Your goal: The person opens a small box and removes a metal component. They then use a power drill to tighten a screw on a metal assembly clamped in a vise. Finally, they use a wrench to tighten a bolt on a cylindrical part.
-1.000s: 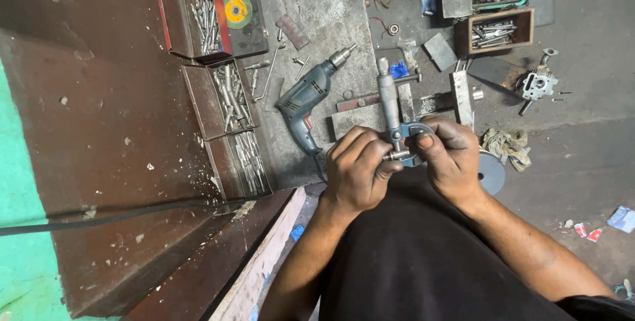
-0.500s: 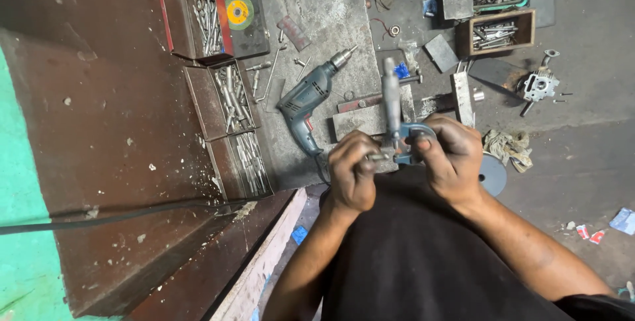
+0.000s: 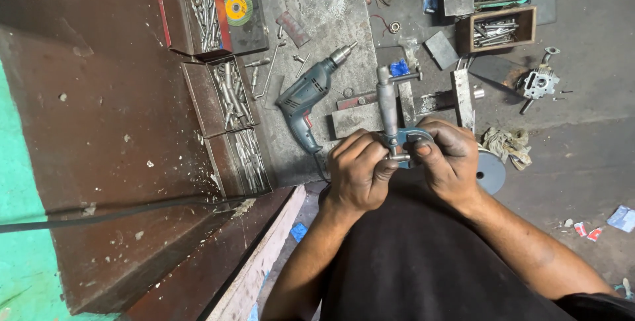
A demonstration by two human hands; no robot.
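The light is dim and even, soft daylight with no hard shadows; the floor [image 3: 582,155] at right looks flat grey. The green patch at the lower left edge glows brightest. Focus is sharp at centre, on the hands, and softens slightly toward the corners, where wide-lens stretching bends lines. No glare.

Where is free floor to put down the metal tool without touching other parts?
Bare floor lies right of the crumpled rag, below the small metal casting. Another patch lies on the grey slab above the electric drill. Around both hands and the metal tool it is crowded.
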